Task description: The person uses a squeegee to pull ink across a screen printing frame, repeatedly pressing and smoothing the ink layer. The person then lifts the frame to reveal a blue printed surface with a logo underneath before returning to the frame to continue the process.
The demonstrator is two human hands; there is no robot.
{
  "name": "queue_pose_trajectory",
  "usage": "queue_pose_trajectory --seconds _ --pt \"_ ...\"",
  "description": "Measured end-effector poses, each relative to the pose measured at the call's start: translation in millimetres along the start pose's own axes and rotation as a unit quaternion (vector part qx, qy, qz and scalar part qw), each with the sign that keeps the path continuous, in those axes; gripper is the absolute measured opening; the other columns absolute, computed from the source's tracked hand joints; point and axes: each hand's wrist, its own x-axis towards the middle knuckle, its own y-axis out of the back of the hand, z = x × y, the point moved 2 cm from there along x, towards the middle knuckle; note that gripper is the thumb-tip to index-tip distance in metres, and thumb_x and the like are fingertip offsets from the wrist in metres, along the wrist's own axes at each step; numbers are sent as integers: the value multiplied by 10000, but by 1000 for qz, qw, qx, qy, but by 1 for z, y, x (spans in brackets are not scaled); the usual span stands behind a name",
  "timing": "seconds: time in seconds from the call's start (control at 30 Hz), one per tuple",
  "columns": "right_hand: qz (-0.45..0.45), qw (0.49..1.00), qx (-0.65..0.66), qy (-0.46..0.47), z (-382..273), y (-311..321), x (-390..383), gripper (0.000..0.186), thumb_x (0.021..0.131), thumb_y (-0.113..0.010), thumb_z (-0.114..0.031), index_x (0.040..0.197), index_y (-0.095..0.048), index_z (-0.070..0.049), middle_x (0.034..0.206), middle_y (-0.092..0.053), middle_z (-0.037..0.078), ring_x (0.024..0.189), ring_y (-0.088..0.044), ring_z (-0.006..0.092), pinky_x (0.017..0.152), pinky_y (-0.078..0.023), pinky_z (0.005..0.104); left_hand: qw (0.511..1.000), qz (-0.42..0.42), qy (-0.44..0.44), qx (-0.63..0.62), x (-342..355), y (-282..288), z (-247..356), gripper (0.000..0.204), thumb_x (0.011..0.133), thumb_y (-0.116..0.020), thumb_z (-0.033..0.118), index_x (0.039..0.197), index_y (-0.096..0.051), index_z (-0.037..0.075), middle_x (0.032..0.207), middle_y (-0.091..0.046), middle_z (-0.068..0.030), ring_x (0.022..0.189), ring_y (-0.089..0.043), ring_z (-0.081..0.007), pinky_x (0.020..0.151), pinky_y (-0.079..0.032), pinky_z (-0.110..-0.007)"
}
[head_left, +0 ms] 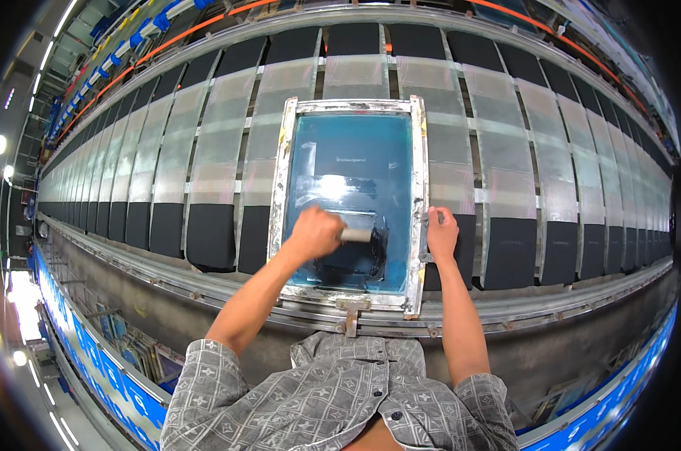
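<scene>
A screen printing frame (420, 188) with worn, paint-flecked pale bars and blue mesh (355, 139) lies in front of me, over the row of long boards. My left hand (316, 234) is closed around a squeegee (357, 235) with a pale handle, held low over the mesh. Dark ink (340, 264) is smeared below and beside it, toward the near end of the screen. At the frame's right bar, my right hand (442, 231) has its fingers curled in, gripping the edge. A metal clamp (351, 316) sits at the frame's near side.
Long boards (212, 143) carrying dark fabric pieces (211, 233) run left and right in a curved row. A metal rail (220, 297) passes along the near side. Orange piping (182, 46) runs behind the row. Blue panels (92, 331) stand at the lower left.
</scene>
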Motion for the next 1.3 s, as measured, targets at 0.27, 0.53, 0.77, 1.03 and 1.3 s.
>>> queue_pose_trajectory --seconds 0.27,0.53,0.77,1.03,1.3 --pt "23 999 -35 16 -20 8 5 278 941 -636 -310 989 -689 -41 813 -691 207 748 -668 360 729 -497 437 984 179 0 19 -79 -49 48 460 670 -654 13 1118 -703 105 1107 -699 -58 819 -614 -241 758 -439 -415" --pt "45 995 28 89 -63 -71 -50 262 950 -638 -294 951 -675 -35 839 -697 183 811 -677 309 751 -497 404 992 118 28 23 -155 -13 -14 429 624 -689 20 1043 -691 113 1041 -690 5 845 -605 -205 782 -431 -364" --pt "7 999 49 20 -97 -143 -86 288 955 -634 -310 981 -672 -26 810 -689 166 778 -672 303 750 -497 402 995 80 52 -14 -192 0 -88 345 610 -738 75 949 -745 139 942 -716 15 781 -662 -205 745 -462 -363" --pt "-3 1000 -14 -12 -99 -155 -84 310 958 -617 -328 1032 -683 -34 830 -699 199 805 -681 344 776 -504 418 999 23 7 -31 -99 35 -166 187 698 -807 209 872 -758 163 826 -718 -49 779 -682 -294 759 -513 -422" --pt "26 982 -83 167 -161 -130 -102 213 958 -646 -236 1067 -678 -56 986 -661 128 892 -628 248 823 -486 349 1000 9 -3 3 -73 24 -196 175 700 -801 222 853 -766 145 800 -716 -57 744 -677 -304 735 -517 -424"
